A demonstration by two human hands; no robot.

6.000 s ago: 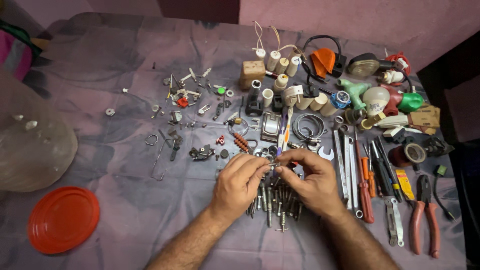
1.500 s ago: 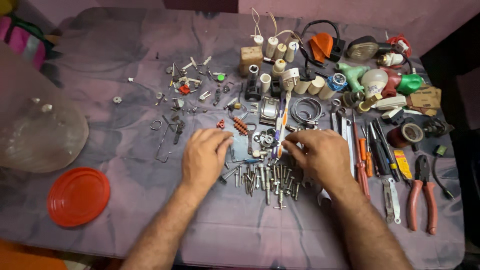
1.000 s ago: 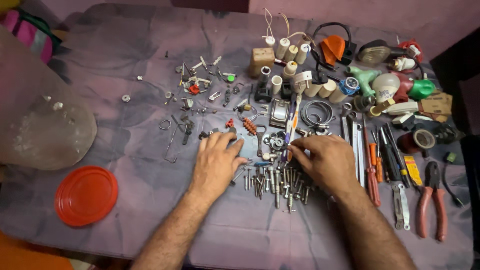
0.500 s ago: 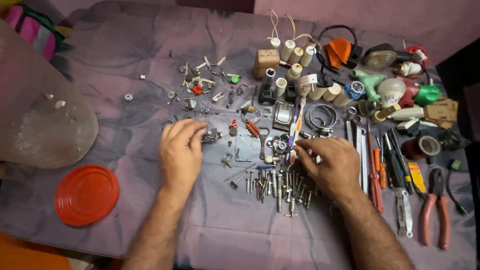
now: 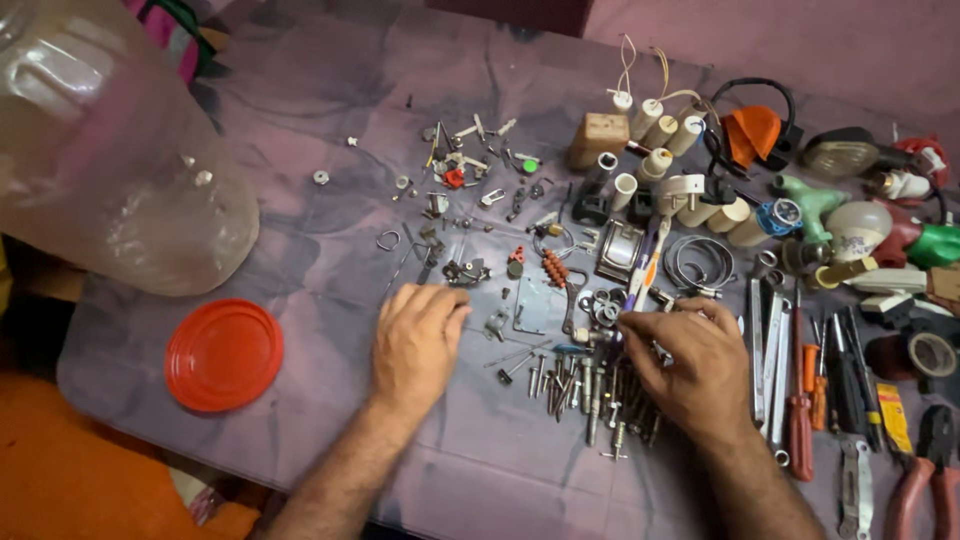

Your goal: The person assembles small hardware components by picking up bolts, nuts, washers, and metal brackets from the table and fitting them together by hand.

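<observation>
Resting palm-down and loosely curled on the tabletop [image 5: 300, 250], the left hand [image 5: 415, 340] grips nothing; the right hand [image 5: 690, 365] pinches small hardware above the screw pile [image 5: 590, 385].

Home workbench: scattered screws [image 5: 590, 385], pliers [image 5: 925, 470].
</observation>
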